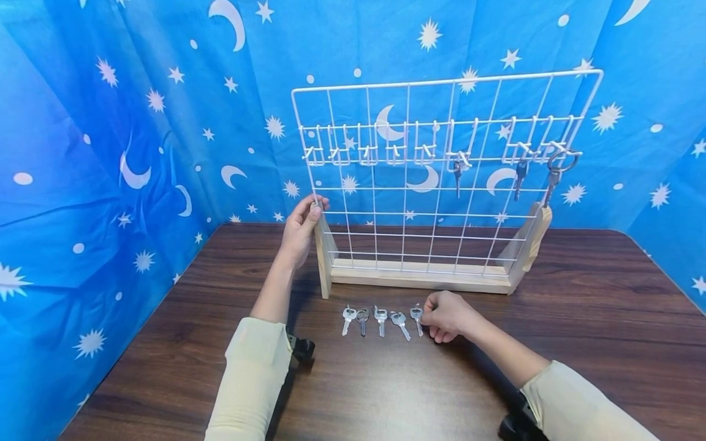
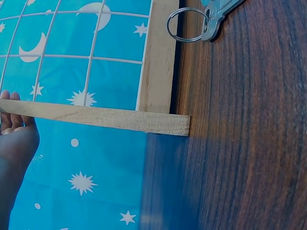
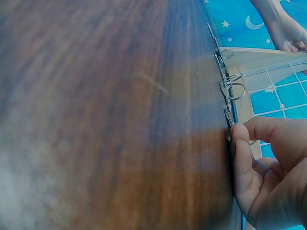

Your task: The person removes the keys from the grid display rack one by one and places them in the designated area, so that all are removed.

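My left hand point(image 1: 300, 229) grips the left wooden upright point(image 2: 96, 116) of a white wire grid rack point(image 1: 408, 211), thumb in front. My right hand point(image 1: 449, 315) is low over the table, thumb and forefinger pinching the rightmost silver key point(image 1: 417, 320) at the edge of its head; in the right wrist view the fingertips hide part of it. To its left, more keys with rings lie in a row: one key point(image 1: 399, 323) tilted, another key point(image 1: 380, 320), a darker key point(image 1: 362, 320) and the leftmost key point(image 1: 349, 318).
White hooks point(image 1: 366, 153) line the grid. From the right-hand ones hang a key point(image 1: 458, 177), a second key point(image 1: 520, 177) and a key with a large ring point(image 1: 553, 177). The rack's wooden base point(image 1: 419, 278) stands on the dark table point(image 1: 353, 386), before a blue star-patterned cloth point(image 1: 342, 49).
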The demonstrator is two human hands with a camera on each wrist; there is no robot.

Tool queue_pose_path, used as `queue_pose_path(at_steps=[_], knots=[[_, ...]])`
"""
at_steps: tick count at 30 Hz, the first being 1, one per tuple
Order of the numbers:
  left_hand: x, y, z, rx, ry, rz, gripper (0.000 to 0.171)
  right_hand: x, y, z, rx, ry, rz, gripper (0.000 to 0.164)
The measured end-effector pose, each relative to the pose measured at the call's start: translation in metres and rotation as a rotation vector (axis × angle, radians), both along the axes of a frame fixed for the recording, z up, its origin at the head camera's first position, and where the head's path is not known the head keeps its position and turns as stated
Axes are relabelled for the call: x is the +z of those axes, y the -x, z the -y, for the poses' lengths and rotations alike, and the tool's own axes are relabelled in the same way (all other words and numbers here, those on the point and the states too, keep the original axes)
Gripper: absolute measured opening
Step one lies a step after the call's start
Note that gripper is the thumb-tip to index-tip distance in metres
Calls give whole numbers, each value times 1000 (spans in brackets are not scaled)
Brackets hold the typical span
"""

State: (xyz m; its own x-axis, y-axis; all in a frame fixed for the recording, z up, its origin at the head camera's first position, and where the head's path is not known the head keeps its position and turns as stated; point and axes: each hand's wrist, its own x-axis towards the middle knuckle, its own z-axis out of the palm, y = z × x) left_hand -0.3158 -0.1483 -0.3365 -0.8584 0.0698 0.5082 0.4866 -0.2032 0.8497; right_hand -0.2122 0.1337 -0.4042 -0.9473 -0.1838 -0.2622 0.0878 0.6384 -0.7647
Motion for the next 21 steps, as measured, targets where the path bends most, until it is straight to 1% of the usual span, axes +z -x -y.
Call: queue_pose_path(at_steps=[3, 8, 11, 15, 17, 21], knots=[[1, 0, 0, -4, 3, -1, 31, 1, 0, 0, 0, 1, -1, 10], [0, 0, 1, -16, -4, -8, 24, 0, -1, 0, 4, 20, 2, 9], [-1, 0, 1, -20, -8, -13, 23, 1, -1, -2, 23, 47, 13, 10], [-1, 0, 2, -17, -9, -10, 27, 4, -2, -5, 68, 71, 24, 11], [-1, 0, 2, -14, -8, -7, 28, 9, -1, -8, 86, 72, 4, 9], [0, 0, 1, -8, 0, 0, 30, 21, 3, -16, 92, 65, -78, 8]])
